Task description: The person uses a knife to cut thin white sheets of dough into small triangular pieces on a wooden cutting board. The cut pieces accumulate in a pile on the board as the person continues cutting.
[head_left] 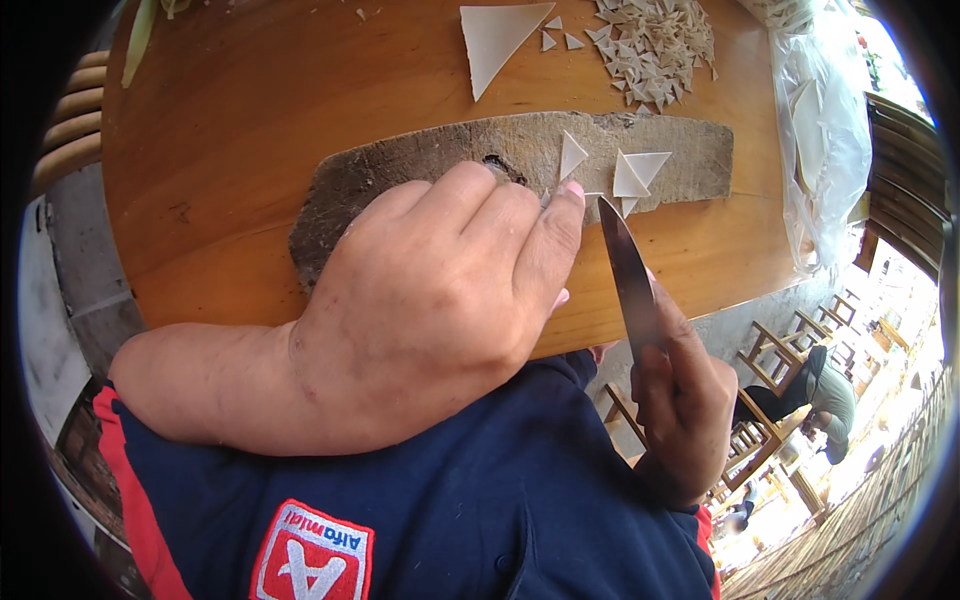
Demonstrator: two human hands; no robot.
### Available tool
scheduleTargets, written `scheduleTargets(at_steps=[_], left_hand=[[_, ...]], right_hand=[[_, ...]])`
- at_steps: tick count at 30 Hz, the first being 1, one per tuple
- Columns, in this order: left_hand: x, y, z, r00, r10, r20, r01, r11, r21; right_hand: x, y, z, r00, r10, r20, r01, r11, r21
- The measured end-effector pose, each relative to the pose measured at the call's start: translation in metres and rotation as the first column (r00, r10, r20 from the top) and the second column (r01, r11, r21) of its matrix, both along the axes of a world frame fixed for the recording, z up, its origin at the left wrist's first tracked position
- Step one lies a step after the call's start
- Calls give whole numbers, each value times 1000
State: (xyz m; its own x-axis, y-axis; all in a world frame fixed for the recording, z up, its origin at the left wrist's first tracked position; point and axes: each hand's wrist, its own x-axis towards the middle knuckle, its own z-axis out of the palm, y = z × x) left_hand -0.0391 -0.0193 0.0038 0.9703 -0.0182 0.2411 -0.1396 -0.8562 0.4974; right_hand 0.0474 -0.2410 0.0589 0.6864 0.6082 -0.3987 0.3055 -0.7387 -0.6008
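Note:
My right hand point(685, 410) grips a kitchen knife point(627, 265), its dark blade slanting up and left toward the worn wooden board point(400, 160). My left hand point(430, 270) bends over the board with its fingers together. Beside the knife tip, a thin white edge shows at its index fingertip; the rest of that piece is hidden under the hand. Just beyond this finger lies a narrow white triangular piece point(572, 156). To its right, overlapping white triangular pieces point(640, 175) rest on the board.
Beyond the board, a larger white triangular sheet point(497, 40) lies on the brown wooden table point(210, 200), near a heap of small triangular bits point(655, 50). A clear plastic bag point(820, 130) stands at the right edge. A person point(830, 405) bends among wooden chairs farther right.

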Motion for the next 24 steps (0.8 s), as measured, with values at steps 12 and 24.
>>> scheduleTargets(at_steps=[12, 24], left_hand=[[0, 1, 0, 1000, -20, -17, 20, 1000, 12], [0, 0, -3, 1000, -17, 23, 16, 1000, 17]], right_hand=[[-3, 3, -3, 997, 51, 58, -55, 996, 63], [-9, 12, -10, 991, 94, 98, -100, 993, 60]])
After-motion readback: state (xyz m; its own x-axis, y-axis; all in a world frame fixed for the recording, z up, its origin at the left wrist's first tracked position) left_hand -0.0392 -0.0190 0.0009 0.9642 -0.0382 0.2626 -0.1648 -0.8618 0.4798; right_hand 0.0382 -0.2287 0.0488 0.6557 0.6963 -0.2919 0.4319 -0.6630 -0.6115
